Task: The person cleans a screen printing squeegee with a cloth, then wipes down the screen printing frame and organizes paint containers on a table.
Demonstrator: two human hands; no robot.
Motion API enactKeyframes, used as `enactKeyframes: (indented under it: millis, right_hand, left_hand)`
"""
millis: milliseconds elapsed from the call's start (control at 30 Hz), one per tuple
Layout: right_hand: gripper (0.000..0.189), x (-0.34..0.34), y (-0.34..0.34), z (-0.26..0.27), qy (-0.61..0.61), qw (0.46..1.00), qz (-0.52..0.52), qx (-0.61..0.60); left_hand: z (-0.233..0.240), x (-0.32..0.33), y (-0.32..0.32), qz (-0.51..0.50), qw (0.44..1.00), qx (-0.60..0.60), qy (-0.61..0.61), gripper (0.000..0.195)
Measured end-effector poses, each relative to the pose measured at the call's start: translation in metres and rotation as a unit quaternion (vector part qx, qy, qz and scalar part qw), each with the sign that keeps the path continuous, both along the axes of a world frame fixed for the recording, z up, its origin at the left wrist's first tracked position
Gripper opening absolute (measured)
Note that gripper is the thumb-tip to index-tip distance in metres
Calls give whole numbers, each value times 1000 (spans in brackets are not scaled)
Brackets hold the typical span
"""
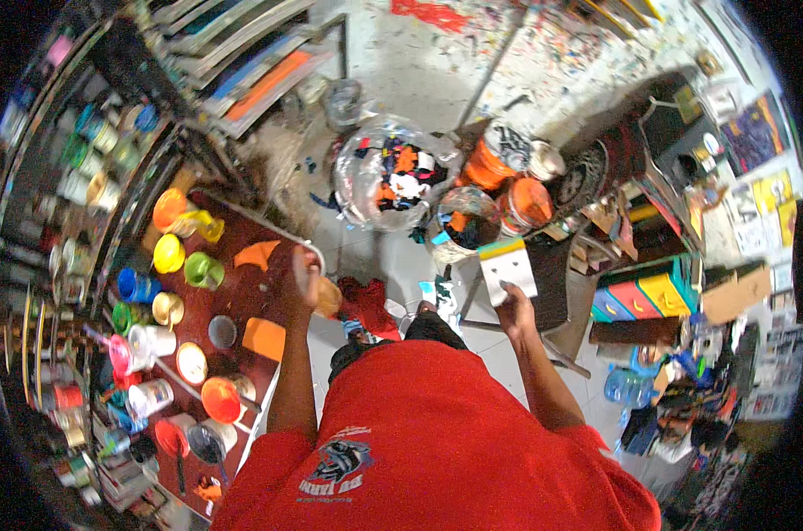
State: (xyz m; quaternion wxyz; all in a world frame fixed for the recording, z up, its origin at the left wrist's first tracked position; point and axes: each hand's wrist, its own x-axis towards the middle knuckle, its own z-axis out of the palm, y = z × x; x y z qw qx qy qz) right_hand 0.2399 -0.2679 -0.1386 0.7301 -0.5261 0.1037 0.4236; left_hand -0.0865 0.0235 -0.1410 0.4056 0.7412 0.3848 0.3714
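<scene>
My right hand [518, 309] grips a flat white rectangular piece [508, 269] by its near edge, the thumb lying on top. A yellow-green band runs along the piece's far edge, with two small dark marks below it. My left hand [303, 282] is blurred, over the right corner of a dark red table [242, 302]; whether it holds anything is unclear. A round tan thing [327, 297] shows just beside that hand. Near it on the table lie an orange scrap [256, 255] and an orange rectangular piece [265, 338].
Paint-stained tubs, such as a yellow one [169, 253] and an orange one [221, 399], crowd the table's left part. Ahead stand a clear plastic bag of scraps [355, 199], orange buckets [484, 169] and a scrap-filled bucket [451, 249]. Red cloth [375, 308] lies by my feet.
</scene>
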Motion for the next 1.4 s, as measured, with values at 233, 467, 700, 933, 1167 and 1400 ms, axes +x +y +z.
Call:
enactKeyframes:
  millis: [233,467,700,933,1167,1400]
  right_hand:
    - [40,80,43,-5,-162,985,64,19]
    - [38,157,49,-1,-182,981,63,-1]
    - [28,217,46,4,-253,966,48,15]
    - [40,281,45,16,-562,819,102,-58]
    - [42,308,52,30,-637,767,69,-41]
    - [35,320,44,57,-709,697,85,-62]
  left_hand:
    - [57,203,-38,-366,925,-101,10,35]
    - [80,345,-56,-363,922,-25,128,26]
    - [79,419,-57,-379,918,17,116,44]
    - [106,443,-51,-427,895,13,131,44]
    - [98,455,-44,-432,871,-214,99,43]
    - [111,458,-36,-443,843,-291,91,46]
